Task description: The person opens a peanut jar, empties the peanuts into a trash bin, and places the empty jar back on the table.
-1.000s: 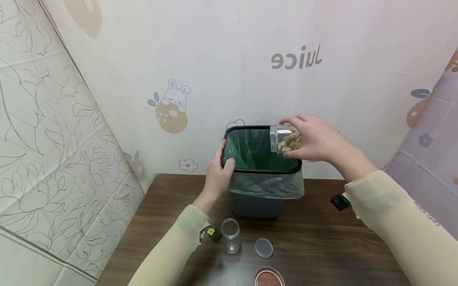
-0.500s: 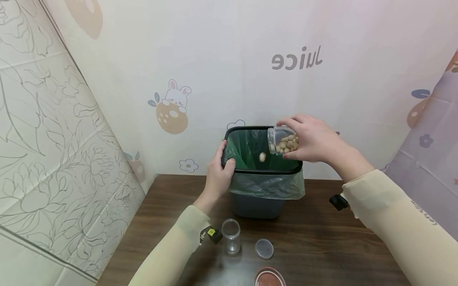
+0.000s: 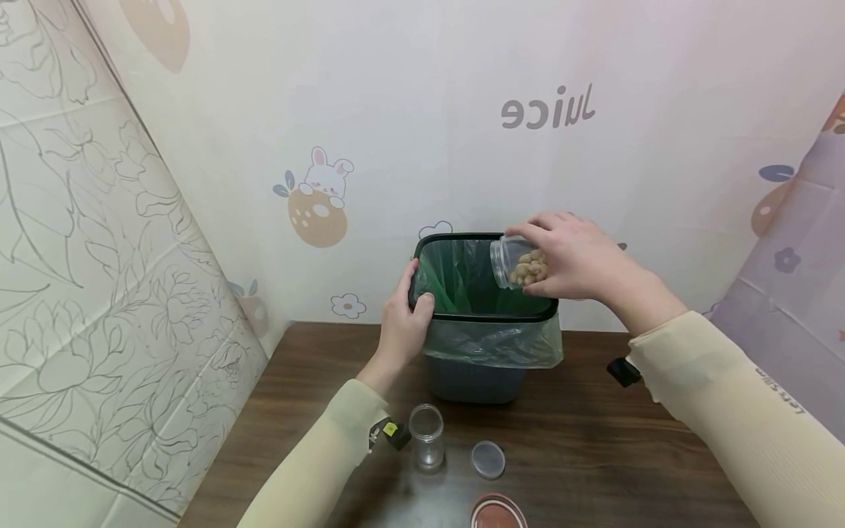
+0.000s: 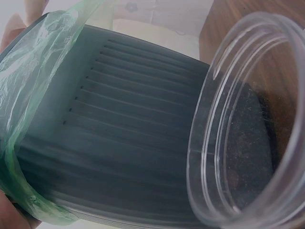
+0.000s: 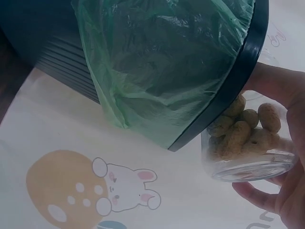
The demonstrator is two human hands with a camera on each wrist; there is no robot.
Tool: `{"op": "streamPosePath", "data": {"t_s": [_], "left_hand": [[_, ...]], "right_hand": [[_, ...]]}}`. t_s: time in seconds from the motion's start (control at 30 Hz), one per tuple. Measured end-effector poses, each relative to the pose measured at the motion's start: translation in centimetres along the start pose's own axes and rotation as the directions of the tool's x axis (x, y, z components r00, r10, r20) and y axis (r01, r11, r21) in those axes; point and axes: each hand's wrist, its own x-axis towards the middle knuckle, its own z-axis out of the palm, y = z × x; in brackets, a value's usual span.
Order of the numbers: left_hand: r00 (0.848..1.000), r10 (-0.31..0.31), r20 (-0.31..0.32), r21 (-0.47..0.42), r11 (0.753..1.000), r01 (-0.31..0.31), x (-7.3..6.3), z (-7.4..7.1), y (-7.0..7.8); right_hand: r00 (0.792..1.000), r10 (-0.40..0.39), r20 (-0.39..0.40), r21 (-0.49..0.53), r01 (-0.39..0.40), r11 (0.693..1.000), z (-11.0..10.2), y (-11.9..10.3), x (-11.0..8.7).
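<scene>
My right hand point(image 3: 584, 264) grips a clear plastic jar point(image 3: 499, 262), tipped on its side with its mouth to the left over the trash bin. Unshelled peanuts point(image 3: 530, 270) lie along the lower side of the jar; the right wrist view shows several peanuts point(image 5: 243, 133) near the jar's base. The dark trash bin point(image 3: 485, 318) stands upright, lined with a green plastic bag point(image 3: 495, 346) folded over its rim. On the bin's left side, my left hand point(image 3: 401, 323) holds the rim, thumb over the front edge. The bin's bottom is hidden.
A second clear jar point(image 3: 428, 438) stands uncapped on the wooden table point(image 3: 614, 440), in front of the bin. To its right lie a translucent lid point(image 3: 488, 460) and a red lid point(image 3: 498, 512), cut off by the frame. A printed curtain point(image 3: 383, 110) hangs behind.
The right hand has tilted the jar a little further mouth-down and shifted it slightly left. A peanut seen falling into the bin half a second ago is out of sight. The left hand stays put.
</scene>
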Motion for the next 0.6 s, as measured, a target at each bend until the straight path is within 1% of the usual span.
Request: {"op": "streamPosePath", "data": {"t_s": [0.37, 0.6], "left_hand": [[1.0, 0.007, -0.002, -0.003, 1.0, -0.007, -0.05, -0.06, -0.06], [1.0, 0.005, 0.0, -0.003, 1.0, -0.005, -0.06, 0.06, -0.14]], "right_hand": [[1.0, -0.016, 0.023, -0.038, 0.017, 0.999, -0.13, -0.25, 0.36], [0.999, -0.045, 0.027, -0.072, 0.047, 0.996, -0.12, -0.31, 0.43]]}}
